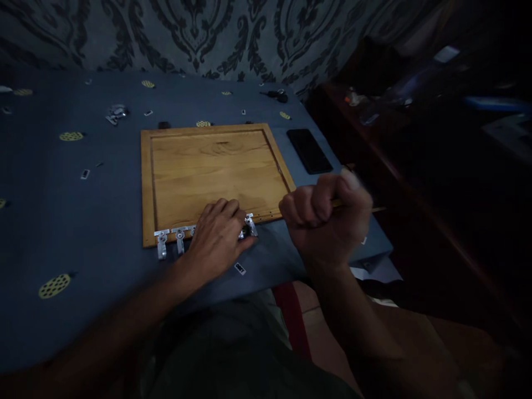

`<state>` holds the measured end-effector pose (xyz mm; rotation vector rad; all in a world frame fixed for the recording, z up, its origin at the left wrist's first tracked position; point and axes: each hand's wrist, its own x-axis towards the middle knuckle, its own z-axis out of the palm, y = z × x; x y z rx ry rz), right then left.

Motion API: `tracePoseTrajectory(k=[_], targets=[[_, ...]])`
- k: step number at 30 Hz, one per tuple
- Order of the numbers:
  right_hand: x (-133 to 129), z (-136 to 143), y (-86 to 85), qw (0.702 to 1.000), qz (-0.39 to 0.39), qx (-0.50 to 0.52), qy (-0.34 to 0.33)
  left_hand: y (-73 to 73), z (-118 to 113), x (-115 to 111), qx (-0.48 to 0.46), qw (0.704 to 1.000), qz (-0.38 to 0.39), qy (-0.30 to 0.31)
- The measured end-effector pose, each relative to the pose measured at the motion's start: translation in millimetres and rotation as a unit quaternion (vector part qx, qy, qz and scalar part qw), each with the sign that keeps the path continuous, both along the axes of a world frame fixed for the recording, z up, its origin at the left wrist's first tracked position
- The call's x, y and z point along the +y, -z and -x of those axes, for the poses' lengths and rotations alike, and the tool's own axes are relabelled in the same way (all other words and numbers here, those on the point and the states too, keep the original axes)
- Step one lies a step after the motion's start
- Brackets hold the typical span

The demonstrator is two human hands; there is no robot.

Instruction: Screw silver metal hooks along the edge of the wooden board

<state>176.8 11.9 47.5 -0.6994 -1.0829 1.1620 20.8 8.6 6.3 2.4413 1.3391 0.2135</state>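
A wooden cabinet door (216,166) with a recessed middle lies flat on the blue cloth. Metal hinges stand in a row along its near edge, among them a hinge (162,244) at the left end. My left hand (218,235) lies over that edge, fingers bent on the wood and thumb below, closed around a hinge (250,224) that is partly hidden. To the right of a few small holes in the edge, my right hand (326,219) is raised in a fist. A thin pale strip shows beside it; whatever the fist holds is hidden.
A black phone (310,151) lies right of the door. Loose metal hinges (117,113) sit at the back left, and a dark key-like object (278,96) at the back. The patterned cloth (103,210) ends at the right beside dark reddish furniture (374,141).
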Motion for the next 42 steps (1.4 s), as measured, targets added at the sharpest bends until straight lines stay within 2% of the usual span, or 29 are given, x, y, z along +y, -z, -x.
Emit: tracePoseTrajectory(k=[7, 10, 12, 14, 16, 19, 22, 24, 26, 29, 32, 37, 39, 42], targets=[[1.9, -1.0, 2.1, 0.998, -0.027, -0.048, 0.036, 1.9, 1.0, -0.5, -0.01, 1.0, 0.002, 0.003], [13.0, -0.3, -0.6, 0.988, -0.062, -0.137, 0.043, 2.9, 0.2, -2.0, -0.018, 1.0, 0.0, -0.004], [27.9, 4.1, -0.5, 0.954, -0.096, -0.28, 0.047, 3.2, -0.4, -2.3, -0.019, 1.0, -0.001, 0.006], [47.5, 13.0, 4.9, 0.9, -0.132, -0.414, -0.009, 3.9, -0.6, -1.6, -0.011, 1.0, 0.002, 0.009], [68.3, 24.6, 17.4, 0.86, -0.158, -0.481, -0.069, 5.0, -0.4, -0.6, -0.016, 1.0, 0.014, 0.008], [94.9, 37.0, 46.4, 0.825, -0.184, -0.518, -0.133, 6.1, -0.1, 0.1, -0.04, 0.999, 0.016, 0.0], [112.7, 37.1, 69.8, 0.816, -0.153, -0.524, -0.191, 6.8, -0.3, 0.7, -0.055, 0.998, 0.008, -0.001], [120.3, 36.2, 72.2, 0.802, -0.157, -0.538, -0.206, 7.5, -0.6, 1.7, -0.048, 0.999, 0.006, 0.006], [125.8, 42.2, 63.9, 0.777, -0.185, -0.561, -0.219, 8.2, -0.7, 3.1, -0.034, 0.999, 0.005, 0.01], [134.1, 72.7, 45.3, 0.739, -0.228, -0.586, -0.242, 8.7, -0.5, 5.0, -0.024, 1.0, -0.001, 0.016], [147.0, 124.5, 39.9, 0.719, -0.246, -0.59, -0.273, 7.9, 0.7, 5.7, -0.036, 0.999, -0.013, 0.025], [170.7, 207.2, 61.5, 0.703, -0.254, -0.611, -0.26, 12.0, 2.4, 4.6, -0.05, 0.998, -0.016, 0.03], [176.6, 226.4, 70.3, 0.699, -0.251, -0.623, -0.246, 17.6, 1.6, 4.3, -0.072, 0.997, -0.025, 0.027], [181.2, 239.8, 77.6, 0.693, -0.246, -0.637, -0.232, 24.5, 0.0, 4.0, -0.102, 0.994, -0.028, 0.025]])
